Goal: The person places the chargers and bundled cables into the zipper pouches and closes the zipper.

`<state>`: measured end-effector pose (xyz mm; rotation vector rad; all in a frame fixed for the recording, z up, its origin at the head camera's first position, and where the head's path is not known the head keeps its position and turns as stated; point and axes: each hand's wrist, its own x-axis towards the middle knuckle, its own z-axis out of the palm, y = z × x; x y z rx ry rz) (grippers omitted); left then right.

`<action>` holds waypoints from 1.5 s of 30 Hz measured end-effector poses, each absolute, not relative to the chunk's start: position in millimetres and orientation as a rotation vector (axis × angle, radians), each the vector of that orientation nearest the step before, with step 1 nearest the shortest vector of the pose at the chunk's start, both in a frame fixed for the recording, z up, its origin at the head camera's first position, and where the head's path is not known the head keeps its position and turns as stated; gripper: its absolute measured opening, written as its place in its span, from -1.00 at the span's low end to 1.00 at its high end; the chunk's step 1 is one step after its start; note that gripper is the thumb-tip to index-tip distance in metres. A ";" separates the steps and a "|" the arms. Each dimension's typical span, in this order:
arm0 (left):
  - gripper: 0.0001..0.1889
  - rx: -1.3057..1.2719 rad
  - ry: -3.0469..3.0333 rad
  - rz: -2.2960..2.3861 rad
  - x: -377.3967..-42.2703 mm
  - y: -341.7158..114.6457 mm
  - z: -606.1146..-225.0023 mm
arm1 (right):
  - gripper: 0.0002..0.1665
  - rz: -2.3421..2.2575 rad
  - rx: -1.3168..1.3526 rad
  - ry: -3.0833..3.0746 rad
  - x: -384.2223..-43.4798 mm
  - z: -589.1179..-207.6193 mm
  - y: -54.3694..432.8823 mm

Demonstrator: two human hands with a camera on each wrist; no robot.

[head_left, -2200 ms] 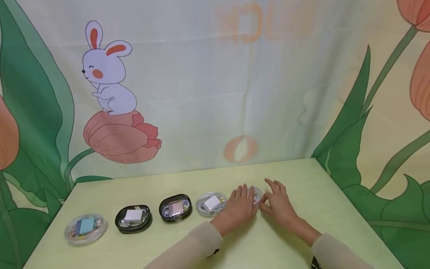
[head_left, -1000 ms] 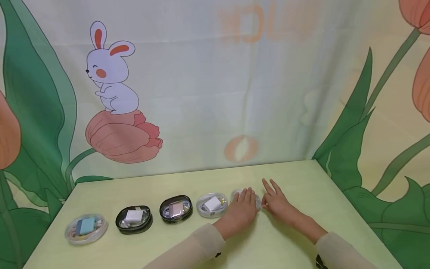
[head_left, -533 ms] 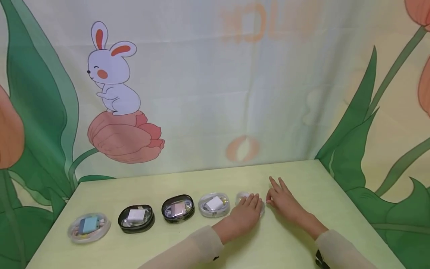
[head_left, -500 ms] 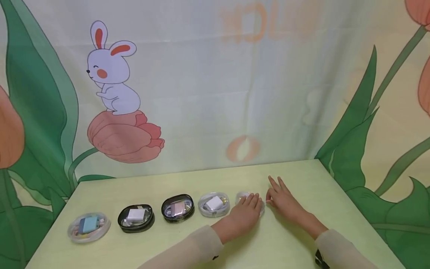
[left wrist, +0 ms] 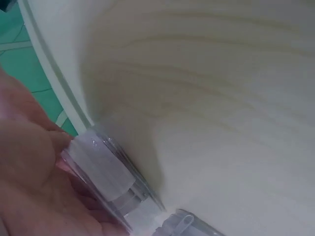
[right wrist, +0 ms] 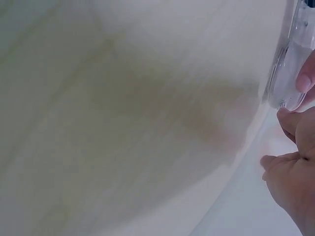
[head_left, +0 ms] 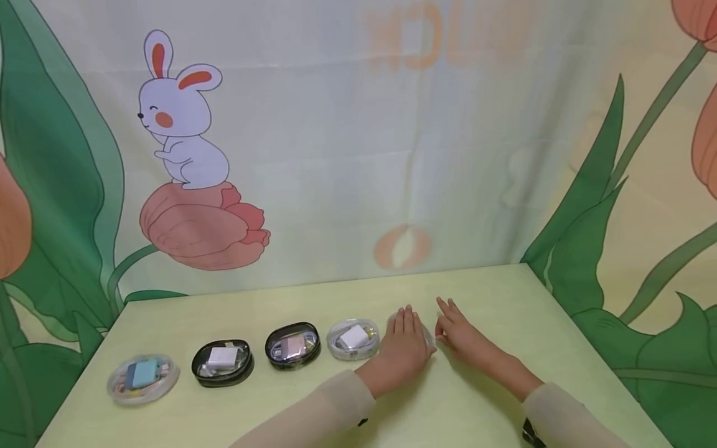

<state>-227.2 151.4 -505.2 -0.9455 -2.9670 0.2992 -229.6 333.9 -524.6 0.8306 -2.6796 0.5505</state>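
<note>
A clear oval zip case (head_left: 428,336) lies at the right end of a row of cases on the table. My left hand (head_left: 399,351) is spread over its top with straight fingers, hiding most of it. In the left wrist view, a white block shows through the case's clear side against my palm. At the case's right end, my right hand (head_left: 467,342) pinches the small zipper pull (right wrist: 282,104) between thumb and index finger, while its other fingers stretch away. The zipper pull is mostly hidden by the fingertips.
Left of my hands stand another clear case (head_left: 353,356) with a white charger, two black-rimmed cases (head_left: 293,365) (head_left: 223,379), and a clear case (head_left: 142,398) with a blue charger. Behind the pale green table (head_left: 313,298) hangs a printed curtain (head_left: 313,155).
My left hand has slid up and leftward over the case, covering more of it than half a second ago. The right hand stays at the case's right end, and the other cases keep their places.
</note>
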 end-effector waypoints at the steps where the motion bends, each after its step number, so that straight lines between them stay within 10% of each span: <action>1: -0.25 -0.929 -2.974 0.300 -227.3 152.1 -506.0 | -0.74 0.527 0.839 -2.663 -230.7 -526.0 333.7; 45: -0.47 -1.487 -2.707 0.358 -237.7 116.6 -504.9 | -0.78 0.267 0.408 -2.856 -246.6 -518.6 328.1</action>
